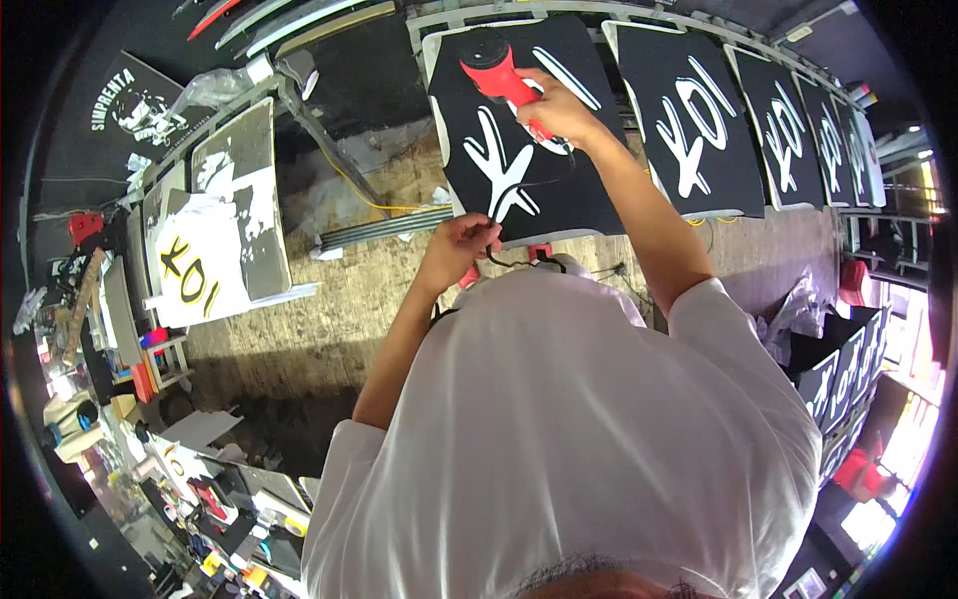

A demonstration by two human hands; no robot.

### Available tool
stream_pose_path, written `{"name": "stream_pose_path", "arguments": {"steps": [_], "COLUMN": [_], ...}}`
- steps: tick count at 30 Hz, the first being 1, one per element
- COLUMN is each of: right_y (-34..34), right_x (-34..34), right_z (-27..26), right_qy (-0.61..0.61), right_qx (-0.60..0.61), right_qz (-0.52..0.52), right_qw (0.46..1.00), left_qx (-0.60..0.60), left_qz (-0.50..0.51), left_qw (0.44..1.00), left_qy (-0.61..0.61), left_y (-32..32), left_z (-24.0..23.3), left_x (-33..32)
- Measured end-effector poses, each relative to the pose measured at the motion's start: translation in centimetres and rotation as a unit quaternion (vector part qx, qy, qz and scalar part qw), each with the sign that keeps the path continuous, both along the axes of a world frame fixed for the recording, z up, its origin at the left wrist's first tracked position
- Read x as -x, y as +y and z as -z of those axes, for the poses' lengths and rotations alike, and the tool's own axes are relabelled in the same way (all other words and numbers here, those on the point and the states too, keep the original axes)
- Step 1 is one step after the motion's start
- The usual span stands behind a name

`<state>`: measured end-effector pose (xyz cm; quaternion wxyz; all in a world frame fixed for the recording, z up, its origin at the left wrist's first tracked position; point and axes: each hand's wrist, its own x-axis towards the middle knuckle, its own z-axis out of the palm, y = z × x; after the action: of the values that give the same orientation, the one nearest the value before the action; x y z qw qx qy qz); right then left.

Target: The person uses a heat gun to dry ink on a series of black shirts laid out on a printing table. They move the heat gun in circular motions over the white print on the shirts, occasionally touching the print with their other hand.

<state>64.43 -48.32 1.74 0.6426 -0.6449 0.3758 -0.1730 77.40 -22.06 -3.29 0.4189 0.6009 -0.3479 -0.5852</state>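
My right hand point(557, 108) grips the handle of a red hair dryer point(498, 75) with a wide black round nozzle. The dryer is over the upper part of a black fabric panel point(591, 180) with white printed letters, laid on a flat printing board. Near the panel's lower edge, my left hand point(471, 238) pinches the black power cord point(490, 251) between thumb and fingers. The cord runs up to the dryer's handle and also down towards my body. Part of the print is hidden behind my right hand and the dryer.
More boards with black printed fabric point(692, 112) stand in a row to the right. At left, a board holds a white printed fabric point(198, 262). Metal rails point(385, 228) and a yellow cable point(348, 180) lie between. Printed black panels point(846, 367) are stacked at lower right; a cluttered bench is lower left.
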Motion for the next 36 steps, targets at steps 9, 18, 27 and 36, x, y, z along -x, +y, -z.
{"name": "stream_pose_path", "arguments": {"steps": [9, 18, 27, 36], "right_y": [-1.3, -0.7, -0.8, 0.2], "right_x": [-0.6, -1.1, -0.9, -0.3], "right_z": [0.5, -0.3, 0.3, -0.1], "right_qy": [-0.03, -0.048, -0.029, 0.005], "right_qx": [-0.03, -0.072, -0.042, 0.005], "right_qz": [-0.017, -0.002, -0.011, -0.031], "right_qw": [0.999, 0.996, 0.999, 0.999], "left_qx": [0.009, 0.023, 0.014, 0.013], "left_qz": [0.037, 0.021, 0.021, 0.016], "left_qw": [0.998, 0.998, 0.999, 0.999], "left_qy": [-0.051, -0.047, -0.039, -0.032], "left_y": [-0.5, -0.3, -0.5, -0.6], "left_z": [0.3, 0.7, 0.7, 0.3], "left_x": [-0.5, -0.4, -0.2, 0.0]}}
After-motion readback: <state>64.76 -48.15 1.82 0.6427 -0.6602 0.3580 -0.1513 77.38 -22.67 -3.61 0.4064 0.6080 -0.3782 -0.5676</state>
